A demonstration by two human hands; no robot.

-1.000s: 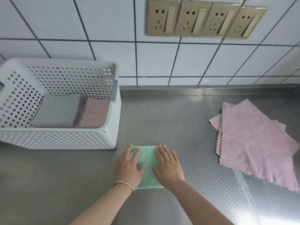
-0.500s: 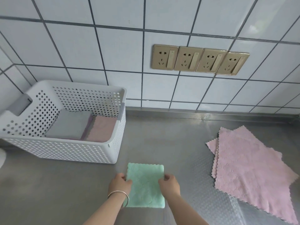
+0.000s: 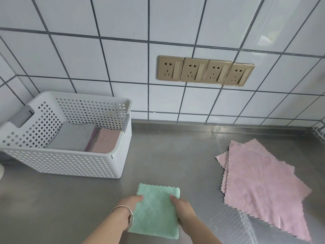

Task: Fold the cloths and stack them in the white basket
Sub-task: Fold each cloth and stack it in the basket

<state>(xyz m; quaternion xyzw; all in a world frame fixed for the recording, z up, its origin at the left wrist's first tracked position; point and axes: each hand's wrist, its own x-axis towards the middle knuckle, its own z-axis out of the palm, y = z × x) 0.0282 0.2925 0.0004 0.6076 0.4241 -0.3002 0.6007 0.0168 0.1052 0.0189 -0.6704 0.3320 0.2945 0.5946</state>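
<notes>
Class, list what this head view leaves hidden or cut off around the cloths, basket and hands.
- Pink cloths: how many are stacked; the top one covers the rest.
- White basket: cloths beneath the grey and pink top ones.
- Left hand, right hand: fingers under the green cloth.

The folded cloth [image 3: 157,210] is mint green, the spread cloths [image 3: 262,184] are pink, the basket [image 3: 70,162] is white with dotted holes and holds a grey cloth [image 3: 73,136] and a pink one [image 3: 106,141], the tiles [image 3: 123,57] are white with dark grout, the sockets [image 3: 205,71] are gold, and the counter [image 3: 167,155] is silver.
</notes>
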